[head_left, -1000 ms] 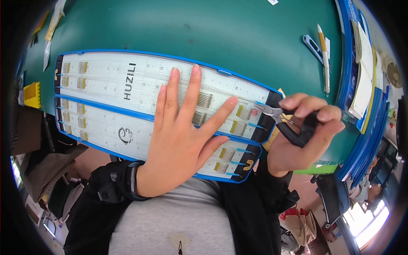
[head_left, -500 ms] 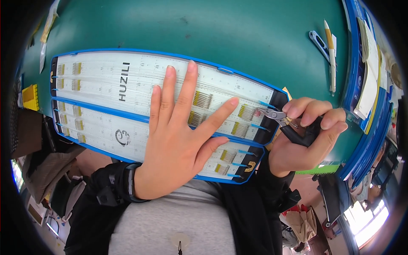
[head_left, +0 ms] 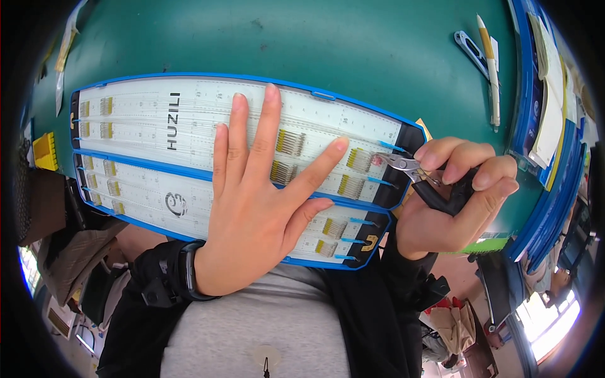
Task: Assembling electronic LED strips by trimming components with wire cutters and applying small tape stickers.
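While the left hand (head_left: 252, 220) lies flat with its fingers (head_left: 268, 126) spread wide across the white boards, the right hand (head_left: 450, 201) grips a small pair of cutters (head_left: 419, 176) with black handles, its fingers wrapped tight around them. The upper white board (head_left: 208, 126) has a blue rim and rests on the green counter (head_left: 302, 38); a second, lower board (head_left: 145, 201) of the same kind lies just below it, overlapping its near edge. The left palm covers part of the lower board, and the fingertips reach up onto the upper board. At the right end of the upper board, the metal tips of the cutters touch a small row of gold-coloured parts (head_left: 359, 159). More such rows sit along both boards, some at the left end of the upper board. Beyond the right end of the upper board, well apart from it, a pen (head_left: 488, 63) and a blue clip (head_left: 469, 49) lie on the counter, beside a stack of blue-edged folders (head_left: 535, 94).
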Tool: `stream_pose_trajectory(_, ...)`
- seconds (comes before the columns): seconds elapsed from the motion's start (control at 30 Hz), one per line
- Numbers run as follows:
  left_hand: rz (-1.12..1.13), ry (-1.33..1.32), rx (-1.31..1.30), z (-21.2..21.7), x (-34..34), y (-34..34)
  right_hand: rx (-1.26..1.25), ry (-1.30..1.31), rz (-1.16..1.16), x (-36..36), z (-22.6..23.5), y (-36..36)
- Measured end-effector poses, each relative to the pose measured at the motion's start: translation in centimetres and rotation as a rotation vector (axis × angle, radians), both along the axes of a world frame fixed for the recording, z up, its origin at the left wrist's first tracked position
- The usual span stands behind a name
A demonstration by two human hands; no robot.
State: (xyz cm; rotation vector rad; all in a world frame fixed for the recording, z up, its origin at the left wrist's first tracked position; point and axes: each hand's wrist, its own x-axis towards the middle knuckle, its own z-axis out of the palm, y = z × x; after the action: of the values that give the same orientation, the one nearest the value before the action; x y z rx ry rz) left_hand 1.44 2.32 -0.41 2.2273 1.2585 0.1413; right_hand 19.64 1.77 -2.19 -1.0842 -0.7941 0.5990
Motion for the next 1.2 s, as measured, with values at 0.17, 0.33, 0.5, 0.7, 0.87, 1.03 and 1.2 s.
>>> stream_pose_trajectory(0.17,-0.001,-0.005,0.009,-0.1,0.0,0.1,-0.004,0.034,0.003,-0.2,-0.1,0.1)
stream_pose_trajectory(0.33,-0.001,-0.023,0.017,-0.2,0.0,-0.1,0.014,0.056,0.059,0.3,-0.3,0.0)
stream_pose_trajectory(0.5,-0.009,-0.013,0.027,-0.2,0.0,-0.1,0.03,0.059,0.069,0.2,-0.3,0.0)
stream_pose_trajectory(0.7,-0.029,0.003,-0.005,0.4,-0.4,0.1,0.019,-0.193,0.046,1.2,2.2,-1.7)
stream_pose_trajectory(0.87,-0.019,0.179,0.121,0.0,-0.8,-1.0,-0.572,-0.986,-0.012,5.5,1.9,-4.0)
stream_pose_trajectory(1.03,0.033,0.269,0.25,-0.4,-1.4,-1.4,-0.552,-1.081,-0.293,9.0,3.3,-10.4)
stream_pose_trajectory(1.2,0.034,0.236,0.293,-0.7,-0.7,-1.6,-0.943,-1.369,-0.644,13.1,3.4,-21.6)
